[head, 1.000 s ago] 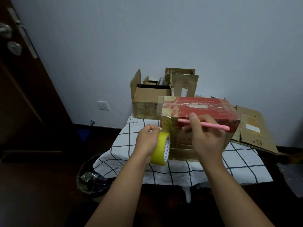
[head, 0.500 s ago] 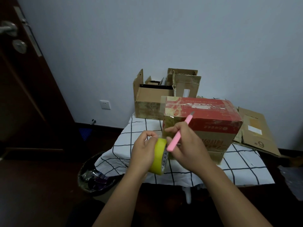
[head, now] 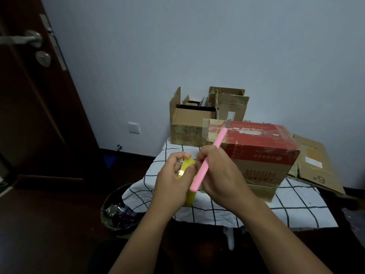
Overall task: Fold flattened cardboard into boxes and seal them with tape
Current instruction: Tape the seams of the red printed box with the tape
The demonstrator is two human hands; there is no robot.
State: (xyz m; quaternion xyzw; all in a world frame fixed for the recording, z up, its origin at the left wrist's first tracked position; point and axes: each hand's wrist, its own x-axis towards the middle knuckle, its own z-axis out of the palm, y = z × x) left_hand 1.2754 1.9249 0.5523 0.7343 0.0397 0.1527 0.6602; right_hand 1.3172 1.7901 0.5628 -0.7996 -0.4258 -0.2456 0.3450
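Observation:
A closed red-and-brown cardboard box [head: 256, 155] stands on the table with the checked cloth [head: 296, 210], with tape across its top left corner. In front of it my left hand [head: 171, 184] grips a yellow roll of tape [head: 186, 169] held on edge. My right hand [head: 221, 178] holds a pink cutter [head: 209, 161] that slants up to the right, and its fingertips touch the roll. Both hands hover above the table's front left part, just left of the box.
Two open brown boxes [head: 189, 127] [head: 231, 105] stand at the back of the table by the wall. Flattened cardboard [head: 314, 163] leans at the right. A bin [head: 118, 210] with a liner sits on the floor at the left, and a dark door [head: 35, 95] is further left.
My hands drew back from the box toward me. The pink cutter swung from lying level on the box to slanting upward, and my right fingers came onto the tape roll.

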